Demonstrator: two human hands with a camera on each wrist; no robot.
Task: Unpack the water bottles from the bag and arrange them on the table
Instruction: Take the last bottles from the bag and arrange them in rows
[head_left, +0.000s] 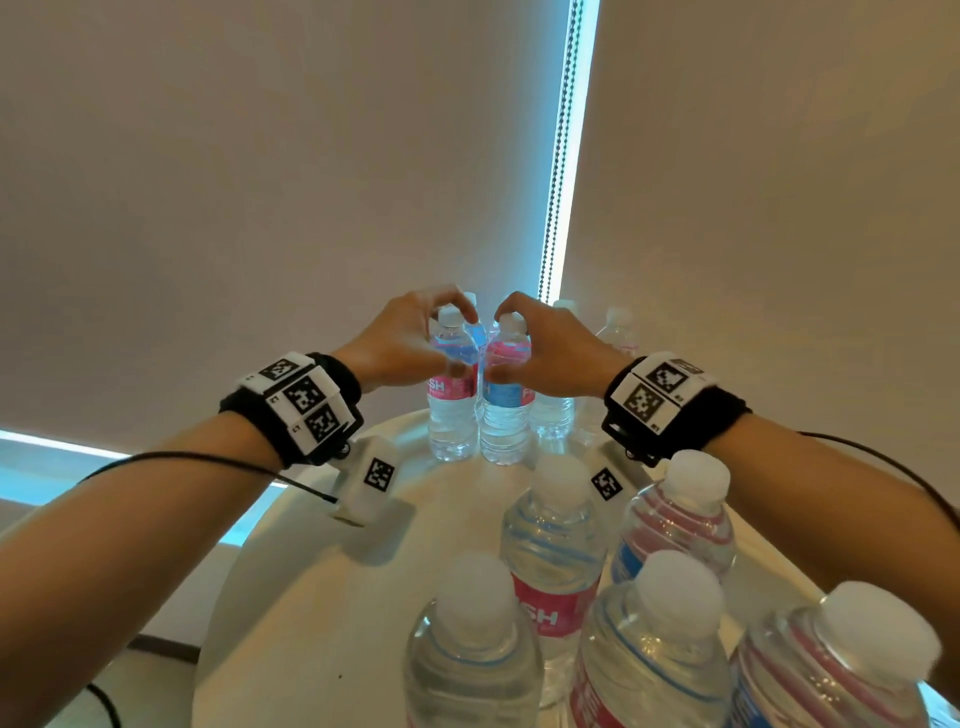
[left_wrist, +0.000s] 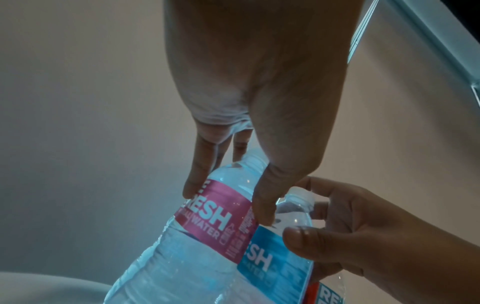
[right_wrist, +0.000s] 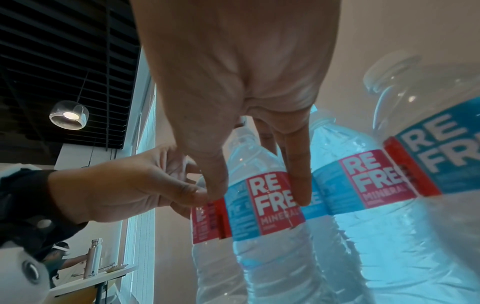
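Two clear water bottles with pink and blue labels stand upright, side by side, at the far side of the round white table (head_left: 322, 597). My left hand (head_left: 457, 338) grips the left bottle (head_left: 451, 415) round its shoulder, just below the white cap. In the left wrist view, the left hand (left_wrist: 228, 203) has thumb and fingers curled on the pink label of that bottle (left_wrist: 207, 226). My right hand (head_left: 500, 343) grips the right bottle (head_left: 505, 421) the same way. The right wrist view shows the right hand (right_wrist: 259, 196) round its bottle (right_wrist: 267, 222). No bag is in view.
Several more bottles stand close to me at the table's front right (head_left: 553, 545). Two others (head_left: 555, 415) stand behind my right hand. Roller blinds with a bead chain (head_left: 558, 156) hang just beyond the table. The table's left half is bare.
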